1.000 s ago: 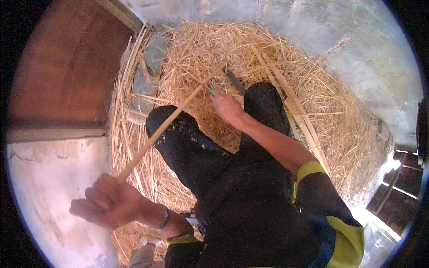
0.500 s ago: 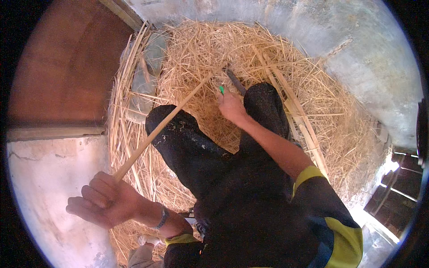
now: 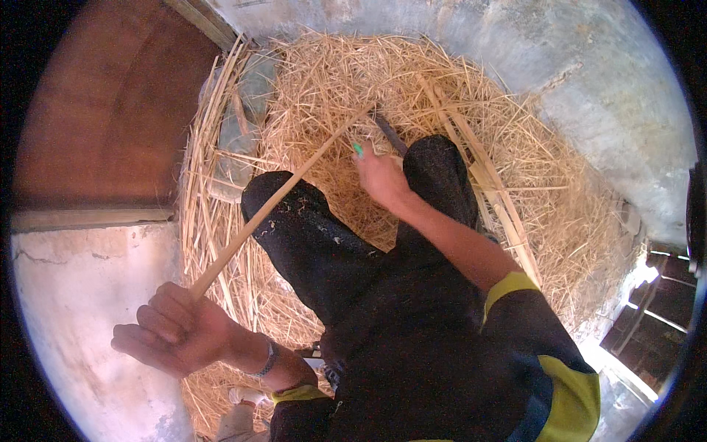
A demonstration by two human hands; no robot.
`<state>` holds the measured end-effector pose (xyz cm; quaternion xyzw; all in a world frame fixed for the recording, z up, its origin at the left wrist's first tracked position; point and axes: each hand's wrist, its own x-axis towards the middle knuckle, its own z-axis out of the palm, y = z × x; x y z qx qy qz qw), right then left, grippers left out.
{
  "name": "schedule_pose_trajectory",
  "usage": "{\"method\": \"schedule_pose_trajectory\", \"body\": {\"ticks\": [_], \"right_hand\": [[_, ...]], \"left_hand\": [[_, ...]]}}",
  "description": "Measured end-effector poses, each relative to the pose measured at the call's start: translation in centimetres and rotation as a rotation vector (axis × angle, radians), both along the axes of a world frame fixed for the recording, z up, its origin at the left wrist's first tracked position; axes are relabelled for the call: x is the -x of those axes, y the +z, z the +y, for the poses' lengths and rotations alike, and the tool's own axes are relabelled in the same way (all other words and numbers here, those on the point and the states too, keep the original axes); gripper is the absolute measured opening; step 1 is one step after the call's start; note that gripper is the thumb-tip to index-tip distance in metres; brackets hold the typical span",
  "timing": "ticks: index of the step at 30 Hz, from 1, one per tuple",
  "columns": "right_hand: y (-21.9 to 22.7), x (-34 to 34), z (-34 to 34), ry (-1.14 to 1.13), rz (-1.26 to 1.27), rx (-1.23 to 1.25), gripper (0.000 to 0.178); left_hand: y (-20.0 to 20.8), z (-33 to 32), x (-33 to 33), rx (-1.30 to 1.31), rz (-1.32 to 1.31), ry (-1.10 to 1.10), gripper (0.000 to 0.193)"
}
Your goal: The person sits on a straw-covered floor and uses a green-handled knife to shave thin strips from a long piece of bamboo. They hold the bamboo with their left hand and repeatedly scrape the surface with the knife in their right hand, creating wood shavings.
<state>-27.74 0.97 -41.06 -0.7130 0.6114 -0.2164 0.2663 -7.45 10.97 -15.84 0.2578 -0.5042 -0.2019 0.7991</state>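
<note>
My left hand [image 3: 173, 330], at the lower left, is closed around the near end of a long pale bamboo strip [image 3: 272, 200]. From there the strip slants up and away past my left knee. Its far end meets the tip of a dark, flat, blade-like bar [image 3: 390, 134], which juts out beside my right knee. My right hand [image 3: 381, 179] is between the knees, just below that bar, with its fingers curled. A small green piece [image 3: 358, 149] shows at its fingertips. What this hand grips is hidden.
Shavings and thin strips [image 3: 353, 66] cover the floor around my legs. Longer split strips [image 3: 493, 184] lie to the right, and a bundle [image 3: 206, 162] lies on the left. Pale walls [image 3: 604, 96] and a brown panel [image 3: 96, 110] surround the spot. A foot [image 3: 247, 396] shows at the lower left.
My right hand has shifted slightly to the left, the green piece with it. The left hand and the bamboo strip are nearly where they were.
</note>
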Motion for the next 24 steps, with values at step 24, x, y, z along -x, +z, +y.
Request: {"method": "schedule_pose_trajectory", "body": {"ticks": [24], "right_hand": [[11.2,-1.0,5.0,0.17,-0.22,-0.069,0.028]], "left_hand": [[0.2,-0.2,2.1,-0.104,0.27,0.303,0.033]]}}
